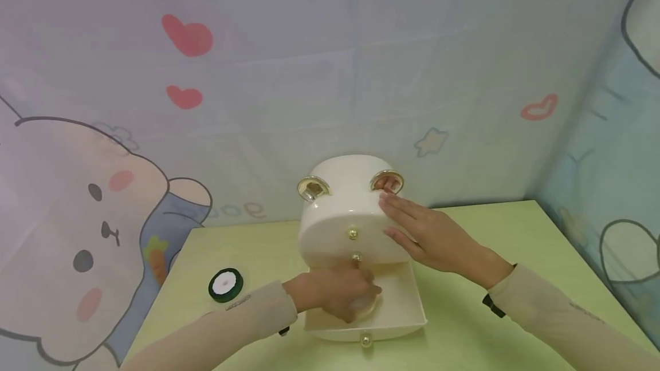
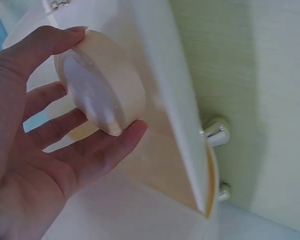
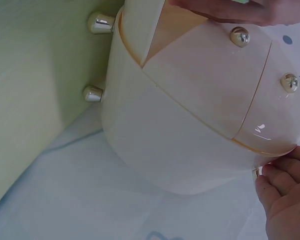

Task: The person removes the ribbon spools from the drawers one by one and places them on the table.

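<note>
My left hand [image 1: 348,293] is over the pulled-out lower drawer [image 1: 404,296] of a white rounded storage box [image 1: 330,222]. Its thumb and fingertips pinch a roll of cream tape [image 2: 125,75] by the rim; the roll is partly hidden by the hand in the head view. The roll stands tilted, its pale core facing the palm. My right hand [image 1: 430,236] rests on the upper right side of the box, fingers extended near one of the two gold-rimmed ears [image 1: 388,182]. In the right wrist view its fingers touch the box's edge.
A green spool with a white centre [image 1: 225,282] lies on the pale green table [image 1: 263,251], left of the box. Gold knobs [image 1: 353,233] mark the box's drawers. Behind the table hangs a printed cloth [image 1: 319,73] with hearts and a cartoon animal.
</note>
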A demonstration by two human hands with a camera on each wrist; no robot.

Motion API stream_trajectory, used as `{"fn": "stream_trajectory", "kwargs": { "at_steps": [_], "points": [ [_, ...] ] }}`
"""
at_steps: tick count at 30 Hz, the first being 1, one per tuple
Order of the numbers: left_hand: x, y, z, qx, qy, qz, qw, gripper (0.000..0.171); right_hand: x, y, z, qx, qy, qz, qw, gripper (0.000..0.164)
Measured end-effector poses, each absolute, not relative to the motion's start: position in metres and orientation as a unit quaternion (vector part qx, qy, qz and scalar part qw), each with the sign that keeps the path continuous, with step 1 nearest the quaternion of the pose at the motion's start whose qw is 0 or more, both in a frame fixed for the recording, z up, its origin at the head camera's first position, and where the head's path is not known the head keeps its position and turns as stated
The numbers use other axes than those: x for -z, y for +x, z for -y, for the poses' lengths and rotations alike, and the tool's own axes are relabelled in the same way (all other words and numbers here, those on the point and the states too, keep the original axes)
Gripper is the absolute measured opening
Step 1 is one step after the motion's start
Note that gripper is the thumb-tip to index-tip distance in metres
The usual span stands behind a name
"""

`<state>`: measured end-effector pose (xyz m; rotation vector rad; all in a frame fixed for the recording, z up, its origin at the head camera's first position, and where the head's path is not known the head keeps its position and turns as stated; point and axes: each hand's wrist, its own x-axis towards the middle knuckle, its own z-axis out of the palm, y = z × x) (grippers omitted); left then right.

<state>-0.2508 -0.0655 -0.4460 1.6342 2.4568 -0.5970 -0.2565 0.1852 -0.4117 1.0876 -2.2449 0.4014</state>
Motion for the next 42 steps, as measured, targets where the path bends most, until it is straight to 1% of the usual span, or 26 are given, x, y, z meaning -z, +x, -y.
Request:
{"fn": "stream_trajectory", "kwargs": {
  "at_steps": [6,17,24,31,37,42],
  "points": [
    [0.429,-0.244,0.067,0.132,0.525,-0.833,0.112,0.066,0.412,-0.257,-0.184,-0.155,0.412,0.842,0.311,0.052],
    [0.401,-0.236,0.079,0.056,0.492,-0.856,0.145,0.066,0.412,-0.258,-0.183,-0.154,0.414,0.839,0.319,0.053],
    [0.391,-0.225,0.088,0.051,0.473,-0.871,0.125,0.064,0.412,-0.258,-0.182,-0.150,0.409,0.844,0.313,0.053],
    [0.377,-0.205,0.100,0.027,0.466,-0.878,0.102,0.063,0.413,-0.258,-0.183,-0.144,0.414,0.840,0.321,0.054],
    [0.361,-0.195,0.113,0.008,0.448,-0.888,0.100,0.063,0.410,-0.258,-0.187,-0.137,0.410,0.843,0.320,0.056],
    [0.355,-0.193,0.127,-0.007,0.428,-0.897,0.105,0.064,0.410,-0.257,-0.189,-0.136,0.405,0.846,0.318,0.055]
  ]
}}
